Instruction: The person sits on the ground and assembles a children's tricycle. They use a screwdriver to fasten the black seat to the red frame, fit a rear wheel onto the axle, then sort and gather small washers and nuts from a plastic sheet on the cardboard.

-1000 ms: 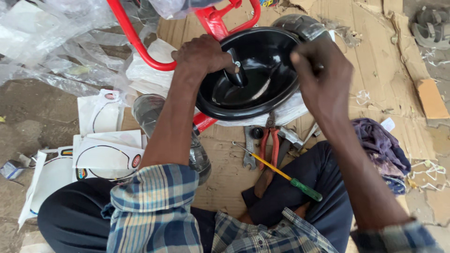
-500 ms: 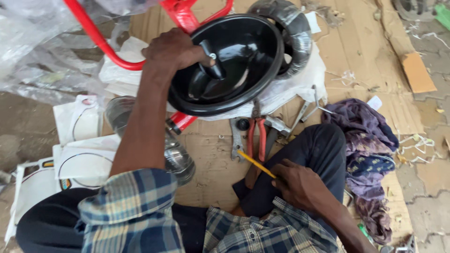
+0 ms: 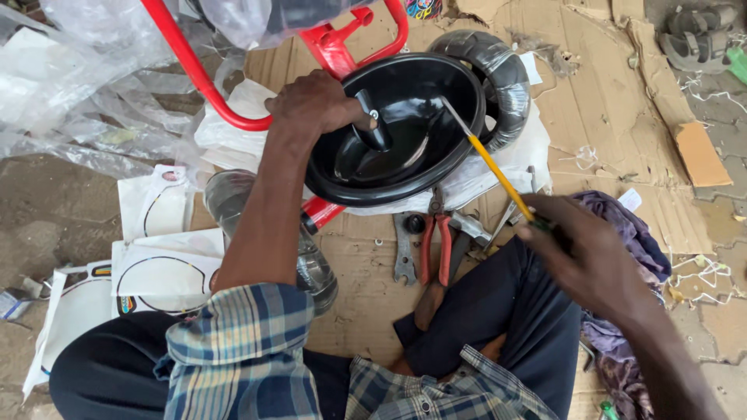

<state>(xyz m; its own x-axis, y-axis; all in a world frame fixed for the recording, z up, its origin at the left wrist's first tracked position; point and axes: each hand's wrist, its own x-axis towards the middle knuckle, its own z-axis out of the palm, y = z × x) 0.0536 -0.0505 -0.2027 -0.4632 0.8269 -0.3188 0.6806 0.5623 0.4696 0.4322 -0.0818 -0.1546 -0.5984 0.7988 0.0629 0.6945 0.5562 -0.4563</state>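
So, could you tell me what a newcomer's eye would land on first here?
Probably the glossy black plastic seat shell at centre, steadied by the left hand. Next, the yellow-shafted screwdriver in the right hand, its tip inside the shell. Behind it, the red tubular metal frame stands out.

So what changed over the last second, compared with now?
The right hand came off the black seat, dropped to the yellow screwdriver lying by the leg, took hold of it and raised it, so its tip now points into the seat. The left hand stayed gripping the seat's rim by the black post. The pliers and spanner lie unmoved on the cardboard.
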